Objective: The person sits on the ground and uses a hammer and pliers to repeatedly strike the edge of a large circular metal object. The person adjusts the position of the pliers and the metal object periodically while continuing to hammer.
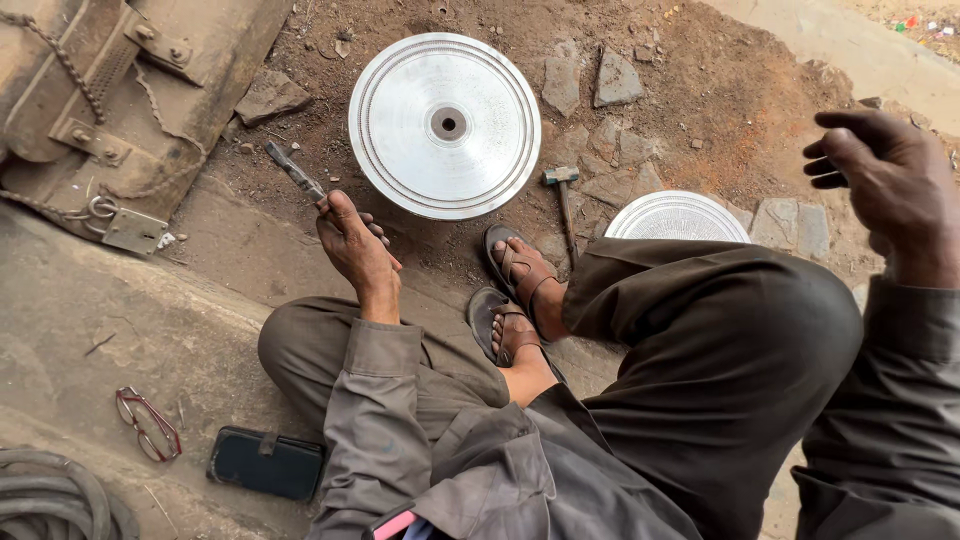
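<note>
Left hand (pixel 357 250) grips a chisel (pixel 296 172) beside the grooved metal disc (pixel 445 125); right hand (pixel 885 180) hangs open, empty. Held loosely, the chisel could skid across the disc.

Slim metal chisel (pixel 296 172), dull grey, gripped at its lower end by the left hand (pixel 355 252); shaft slants up-left beyond the fingers, just beside the round silver disc (pixel 445 125).
</note>
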`<state>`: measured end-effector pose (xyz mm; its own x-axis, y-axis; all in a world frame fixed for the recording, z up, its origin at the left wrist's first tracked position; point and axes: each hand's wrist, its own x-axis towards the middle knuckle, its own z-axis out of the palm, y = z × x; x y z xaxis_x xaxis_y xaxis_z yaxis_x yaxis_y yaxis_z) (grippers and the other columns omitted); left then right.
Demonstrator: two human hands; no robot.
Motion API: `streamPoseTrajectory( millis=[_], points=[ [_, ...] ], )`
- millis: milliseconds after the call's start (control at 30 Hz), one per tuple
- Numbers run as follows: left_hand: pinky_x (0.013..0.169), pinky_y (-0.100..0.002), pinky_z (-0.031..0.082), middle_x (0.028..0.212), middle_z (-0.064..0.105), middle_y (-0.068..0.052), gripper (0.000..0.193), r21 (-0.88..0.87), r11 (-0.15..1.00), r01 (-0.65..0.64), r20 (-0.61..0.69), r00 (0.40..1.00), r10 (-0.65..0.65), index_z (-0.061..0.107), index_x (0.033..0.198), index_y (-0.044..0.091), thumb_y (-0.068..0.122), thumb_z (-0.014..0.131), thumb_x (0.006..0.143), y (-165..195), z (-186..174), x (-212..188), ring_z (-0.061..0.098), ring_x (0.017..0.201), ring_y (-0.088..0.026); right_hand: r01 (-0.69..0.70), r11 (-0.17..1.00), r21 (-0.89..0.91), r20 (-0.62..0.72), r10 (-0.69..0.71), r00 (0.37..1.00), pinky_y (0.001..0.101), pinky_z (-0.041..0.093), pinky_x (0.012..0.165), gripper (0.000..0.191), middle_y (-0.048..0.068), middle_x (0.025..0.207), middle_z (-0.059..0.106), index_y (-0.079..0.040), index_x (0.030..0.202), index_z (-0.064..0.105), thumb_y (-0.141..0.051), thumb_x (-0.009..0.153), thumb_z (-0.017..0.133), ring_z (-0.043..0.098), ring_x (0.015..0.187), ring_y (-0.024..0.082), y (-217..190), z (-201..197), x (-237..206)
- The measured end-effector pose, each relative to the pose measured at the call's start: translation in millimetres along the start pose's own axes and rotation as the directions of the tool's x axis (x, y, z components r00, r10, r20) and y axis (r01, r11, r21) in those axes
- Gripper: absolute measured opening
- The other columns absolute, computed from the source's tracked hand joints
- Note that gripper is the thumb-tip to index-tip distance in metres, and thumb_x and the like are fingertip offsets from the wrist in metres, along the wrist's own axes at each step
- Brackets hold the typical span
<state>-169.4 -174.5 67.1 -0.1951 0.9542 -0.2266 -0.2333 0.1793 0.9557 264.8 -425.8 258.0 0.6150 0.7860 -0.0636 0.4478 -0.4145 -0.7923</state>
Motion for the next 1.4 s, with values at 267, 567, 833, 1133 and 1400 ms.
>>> streamPoseTrajectory(
  millis=[267, 567, 833, 1133, 1400],
  points=[
    [0.034, -0.019, 0.042, 0.079, 0.05, 0.003, 0.057, 0.058, 0.996, -0.064, 0.056, 0.997, 0.061, 0.054, 0.115, 0.006, 0.06, 0.061, 0.099, 17, 16, -30, 0.051, 0.054, -0.002, 0.528, 0.835, -0.152, 0.702, -0.285, 0.653, 0.0447, 0.058, 0.076, 0.032, 0.018, 0.099, 0.074, -0.002, 0.116, 0.068, -0.022, 0.091, 0.067, 0.073, 0.086, 0.036, -80, 134, -118],
    [0.077, -0.032, 0.055, 0.106, 0.063, -0.008, 0.063, 0.168, 0.869, -0.466, 0.161, 0.882, 0.442, 0.057, 0.114, 0.0, 0.062, 0.066, 0.111, 31, 26, -72, 0.066, 0.094, -0.017, 0.733, 0.673, 0.101, 0.961, -0.256, 0.103, 0.044, 0.048, 0.081, 0.015, 0.015, 0.084, 0.067, -0.009, 0.1, 0.067, -0.023, 0.095, 0.067, 0.065, 0.082, 0.033, 16, 335, -197],
    [0.077, -0.035, 0.054, 0.103, 0.061, -0.008, 0.071, 0.257, 0.871, -0.419, 0.227, 0.902, 0.367, 0.055, 0.11, 0.002, 0.071, 0.063, 0.099, 48, 34, -94, 0.065, 0.094, -0.017, 0.493, 0.523, 0.695, 0.703, -0.637, -0.316, 0.0398, 0.043, 0.069, 0.022, 0.007, 0.08, 0.06, -0.009, 0.097, 0.065, -0.023, 0.084, 0.077, 0.057, 0.079, 0.027, 7, 317, -193],
    [0.086, -0.03, 0.05, 0.109, 0.048, -0.003, 0.067, 0.184, 0.797, -0.575, 0.362, 0.794, 0.489, 0.053, 0.115, 0.002, 0.068, 0.063, 0.109, 24, 34, -94, 0.056, 0.1, -0.014, 0.123, -0.038, 0.992, 0.018, -0.902, -0.431, 0.0432, 0.046, 0.074, 0.024, 0.014, 0.093, 0.064, -0.005, 0.103, 0.064, -0.024, 0.091, 0.072, 0.056, 0.087, 0.029, 43, 321, -193],
    [0.076, -0.026, 0.052, 0.101, 0.044, 0.002, 0.063, 0.177, 0.737, -0.653, 0.455, 0.718, 0.527, 0.051, 0.115, 0.005, 0.067, 0.056, 0.106, 23, 33, -104, 0.054, 0.087, -0.008, 0.451, 0.428, 0.783, 0.569, -0.786, -0.242, 0.0434, 0.049, 0.076, 0.029, 0.015, 0.094, 0.066, -0.005, 0.105, 0.065, -0.026, 0.087, 0.074, 0.059, 0.089, 0.031, 69, 324, -205]
  ],
)
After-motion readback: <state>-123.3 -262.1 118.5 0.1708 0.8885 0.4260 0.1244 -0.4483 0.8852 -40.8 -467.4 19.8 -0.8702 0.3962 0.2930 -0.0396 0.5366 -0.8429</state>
